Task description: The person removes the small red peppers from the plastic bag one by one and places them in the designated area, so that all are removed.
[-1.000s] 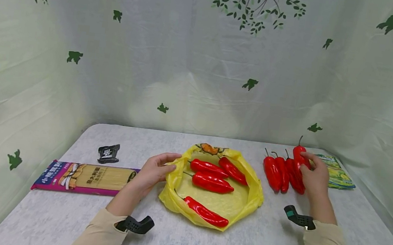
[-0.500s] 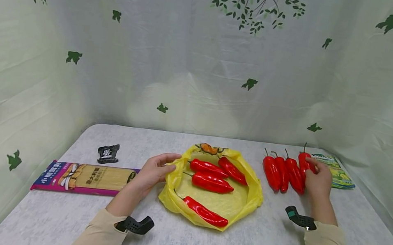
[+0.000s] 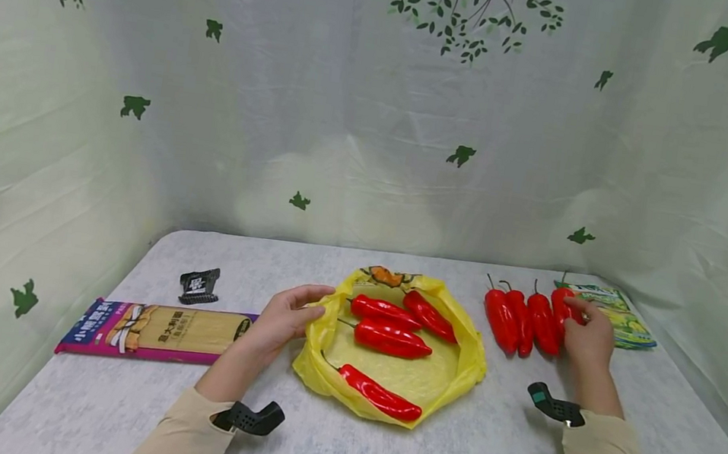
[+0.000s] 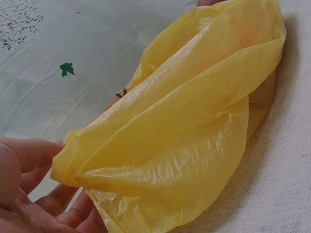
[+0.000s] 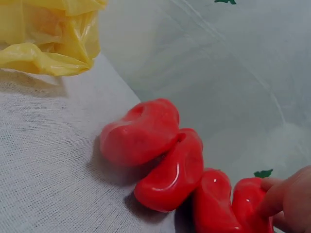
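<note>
A yellow plastic bag (image 3: pixel 470 375) lies with its mouth spread wide, and several red chili peppers (image 3: pixel 393 340) rest inside. My left hand (image 3: pixel 286 316) pinches the bag's left rim between thumb and fingers, also seen in the left wrist view, where the bag (image 4: pixel 175 145) fills the middle. On the right side, more red peppers (image 3: pixel 500 320) lie side by side in a row, stems pointing away. My right hand (image 3: pixel 589 337) holds the rightmost red pepper (image 3: pixel 562 305) at the row's end; in the right wrist view its fingers touch that pepper (image 5: pixel 248 201).
A green-yellow packet (image 3: pixel 627 323) lies behind my right hand at the table's far right. To the left are a noodle package (image 3: pixel 164 331) and a small black wrapped packet (image 3: pixel 199 286). A leaf-printed curtain (image 3: pixel 375 144) encloses the table.
My right hand has lowered the pepper from over the row and brought it to the row's right end. The neighbouring peppers shifted slightly left. The left hand stays on the bag rim.
</note>
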A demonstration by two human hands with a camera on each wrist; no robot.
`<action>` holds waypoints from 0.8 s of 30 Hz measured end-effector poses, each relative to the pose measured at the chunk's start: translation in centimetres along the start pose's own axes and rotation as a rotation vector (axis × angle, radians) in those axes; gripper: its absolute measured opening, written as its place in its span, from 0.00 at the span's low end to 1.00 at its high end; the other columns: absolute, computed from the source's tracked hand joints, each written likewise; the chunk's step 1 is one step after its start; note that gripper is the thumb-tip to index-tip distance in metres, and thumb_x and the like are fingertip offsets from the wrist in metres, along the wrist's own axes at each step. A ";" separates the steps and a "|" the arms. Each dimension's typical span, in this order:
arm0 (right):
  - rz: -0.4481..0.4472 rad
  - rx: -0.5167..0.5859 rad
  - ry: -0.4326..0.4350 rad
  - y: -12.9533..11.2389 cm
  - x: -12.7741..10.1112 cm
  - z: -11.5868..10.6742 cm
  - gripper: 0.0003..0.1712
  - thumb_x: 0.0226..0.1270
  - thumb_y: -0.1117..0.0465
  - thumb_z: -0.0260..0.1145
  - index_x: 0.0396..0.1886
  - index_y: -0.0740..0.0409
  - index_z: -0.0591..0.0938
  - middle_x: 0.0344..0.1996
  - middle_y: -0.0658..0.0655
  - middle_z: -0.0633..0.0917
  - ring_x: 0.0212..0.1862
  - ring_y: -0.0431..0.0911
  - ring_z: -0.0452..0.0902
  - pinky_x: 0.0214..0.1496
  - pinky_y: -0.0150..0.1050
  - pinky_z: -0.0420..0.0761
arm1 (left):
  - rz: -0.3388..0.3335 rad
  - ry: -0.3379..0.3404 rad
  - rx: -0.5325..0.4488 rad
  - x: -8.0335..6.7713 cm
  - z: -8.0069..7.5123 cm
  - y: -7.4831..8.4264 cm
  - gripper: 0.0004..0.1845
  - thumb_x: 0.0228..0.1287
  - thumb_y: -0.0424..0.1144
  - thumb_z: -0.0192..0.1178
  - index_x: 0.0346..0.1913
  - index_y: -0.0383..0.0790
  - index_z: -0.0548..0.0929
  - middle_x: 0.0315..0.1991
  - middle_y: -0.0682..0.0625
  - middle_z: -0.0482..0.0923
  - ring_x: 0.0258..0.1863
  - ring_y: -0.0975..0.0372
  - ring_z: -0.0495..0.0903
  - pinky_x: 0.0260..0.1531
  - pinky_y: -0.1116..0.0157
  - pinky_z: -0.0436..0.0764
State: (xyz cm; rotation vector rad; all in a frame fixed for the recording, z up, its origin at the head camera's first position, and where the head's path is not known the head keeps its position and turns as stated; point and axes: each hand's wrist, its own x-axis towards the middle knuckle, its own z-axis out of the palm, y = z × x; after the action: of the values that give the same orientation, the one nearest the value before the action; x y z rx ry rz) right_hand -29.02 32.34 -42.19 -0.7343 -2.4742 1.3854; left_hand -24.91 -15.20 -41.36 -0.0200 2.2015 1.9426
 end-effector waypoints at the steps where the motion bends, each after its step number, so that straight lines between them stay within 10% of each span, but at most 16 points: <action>1: -0.008 -0.017 -0.004 0.0 0.0 0.0 0.30 0.73 0.67 0.49 0.74 0.53 0.69 0.76 0.66 0.62 0.70 0.63 0.61 0.60 0.50 0.81 | 0.000 0.000 -0.002 0.0 0.0 0.0 0.19 0.73 0.37 0.57 0.65 0.50 0.78 0.66 0.47 0.72 0.56 0.58 0.79 0.51 0.67 0.84; 6: -0.072 -0.104 -0.038 0.2 -0.1 0.2 0.29 0.73 0.67 0.48 0.72 0.56 0.70 0.71 0.71 0.66 0.65 0.64 0.63 0.44 0.38 0.75 | 0.000 -0.001 -0.007 -0.1 0.0 0.1 0.19 0.73 0.37 0.57 0.65 0.50 0.78 0.66 0.47 0.72 0.57 0.58 0.79 0.52 0.66 0.84; 17: -0.082 -0.132 -0.111 0.4 0.0 0.5 0.28 0.75 0.67 0.46 0.72 0.58 0.70 0.73 0.71 0.65 0.70 0.67 0.61 0.66 0.57 0.75 | 0.000 0.000 -0.006 -0.1 0.0 0.1 0.19 0.73 0.37 0.57 0.65 0.49 0.78 0.66 0.47 0.72 0.57 0.57 0.79 0.53 0.66 0.84; 24: -0.080 -0.138 -0.132 0.5 0.1 0.5 0.27 0.75 0.65 0.47 0.71 0.56 0.72 0.72 0.71 0.66 0.66 0.63 0.65 0.47 0.39 0.78 | 0.001 0.006 -0.005 0.0 0.0 0.1 0.19 0.73 0.37 0.57 0.64 0.49 0.78 0.66 0.47 0.73 0.55 0.58 0.79 0.51 0.67 0.84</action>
State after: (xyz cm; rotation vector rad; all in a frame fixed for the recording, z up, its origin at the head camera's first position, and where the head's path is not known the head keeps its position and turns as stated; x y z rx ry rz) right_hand -29.17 32.21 -42.85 -0.5805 -2.6921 1.2840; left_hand -24.89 -15.20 -41.29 -0.0259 2.2007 1.9511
